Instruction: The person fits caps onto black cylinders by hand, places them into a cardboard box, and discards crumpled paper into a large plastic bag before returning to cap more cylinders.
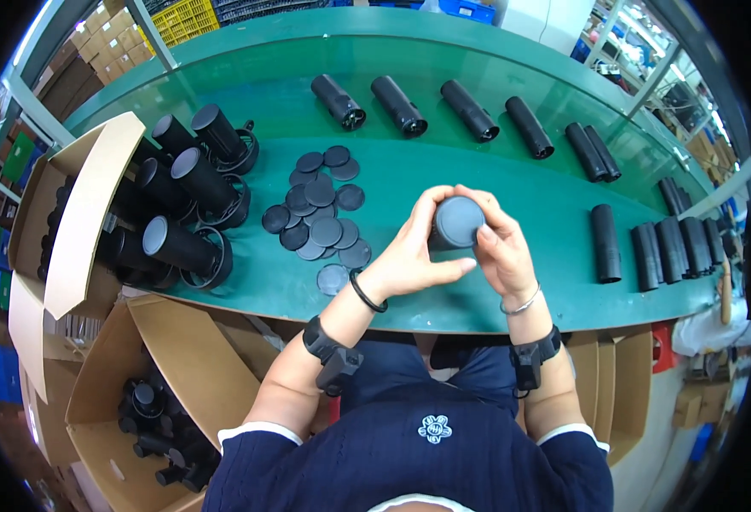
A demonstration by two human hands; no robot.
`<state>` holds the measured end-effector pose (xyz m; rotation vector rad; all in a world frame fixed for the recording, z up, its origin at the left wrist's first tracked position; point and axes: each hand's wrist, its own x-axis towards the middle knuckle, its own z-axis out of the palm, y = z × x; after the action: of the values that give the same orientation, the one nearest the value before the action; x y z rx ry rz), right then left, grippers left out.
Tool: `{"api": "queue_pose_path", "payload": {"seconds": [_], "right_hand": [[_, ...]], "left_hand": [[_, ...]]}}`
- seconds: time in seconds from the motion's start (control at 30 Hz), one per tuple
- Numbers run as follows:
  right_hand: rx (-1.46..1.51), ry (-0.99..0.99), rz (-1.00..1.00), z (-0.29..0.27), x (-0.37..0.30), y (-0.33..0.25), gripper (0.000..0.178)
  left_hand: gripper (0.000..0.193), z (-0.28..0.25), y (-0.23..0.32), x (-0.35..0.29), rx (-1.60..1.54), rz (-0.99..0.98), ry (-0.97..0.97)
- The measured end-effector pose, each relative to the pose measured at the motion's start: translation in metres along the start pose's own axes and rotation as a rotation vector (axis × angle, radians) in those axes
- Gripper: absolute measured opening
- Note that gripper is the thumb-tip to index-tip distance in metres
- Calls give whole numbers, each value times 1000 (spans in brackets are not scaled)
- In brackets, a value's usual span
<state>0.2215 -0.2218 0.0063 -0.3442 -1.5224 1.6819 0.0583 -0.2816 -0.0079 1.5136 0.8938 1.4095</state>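
Two hands hold one black tube (459,224), its flat round end facing up, above the near part of the table (554,205). The left hand (416,247) curves its fingers round the left and far wall, thumb stretched out below the end; the right hand (501,247) wraps the right side, thumb at the rim. The tube looks stiff and fairly light, probably plastic, and smooth enough to twist in dry fingers; the side wall just under the rim seems the surest hold. Left of the hands, the discs (326,231) lie loose and overlapping: thin, likely light, best pinched by the edge. Beyond them to the left, ring-footed tubes (200,181) lean, perhaps easy to tip. Farthest, a row of tubes (469,111) lies on its sides; these could roll, so gripping round the middle suits them.
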Motion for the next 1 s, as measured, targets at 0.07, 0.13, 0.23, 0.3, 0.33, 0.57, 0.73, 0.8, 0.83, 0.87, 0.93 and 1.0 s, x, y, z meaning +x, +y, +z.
{"api": "queue_pose_path", "payload": {"seconds": [0.07, 0.13, 0.23, 0.3, 0.33, 0.57, 0.73, 0.8, 0.83, 0.87, 0.93, 1.0], "right_hand": [[38, -34, 3, -3, -6, 0, 55], [52, 17, 48, -3, -9, -4, 53], [51, 2, 36, -10, -8, 3, 51], [65, -5, 24, -17, -8, 7, 52], [-283, -52, 22, -20, -8, 8, 55], [-677, -87, 52, -18, 15, 23, 93], [-789, -56, 33, 9, 128, 21, 74], [-896, -93, 21, 33, 177, 38, 73], [-972, -97, -50, 50, 201, 54, 71], [-1048, -101, -119, 64, 223, 75, 70], [-1163, -136, -176, 91, 261, 109, 61], [-1286, -131, -14, 115, 286, 136, 58]], "left_hand": [[78, 4, -2, -2, 99, 17, 23], [77, 6, -2, 0, 120, 31, 34], [74, 2, -2, 0, 164, 75, 49], [69, -2, -3, -1, 99, 106, 95], [69, -4, -5, -1, 105, 110, 103], [76, -13, -23, 17, -527, 272, 401], [49, -45, -50, 19, -170, 263, 1039], [48, -47, -41, 16, -111, 389, 1050], [47, -51, -38, 12, -29, 455, 1083], [43, -55, -37, 10, 65, 499, 1130], [44, -60, -30, 3, 120, 509, 1161], [44, -63, -32, 0, 157, 471, 1208]]}}
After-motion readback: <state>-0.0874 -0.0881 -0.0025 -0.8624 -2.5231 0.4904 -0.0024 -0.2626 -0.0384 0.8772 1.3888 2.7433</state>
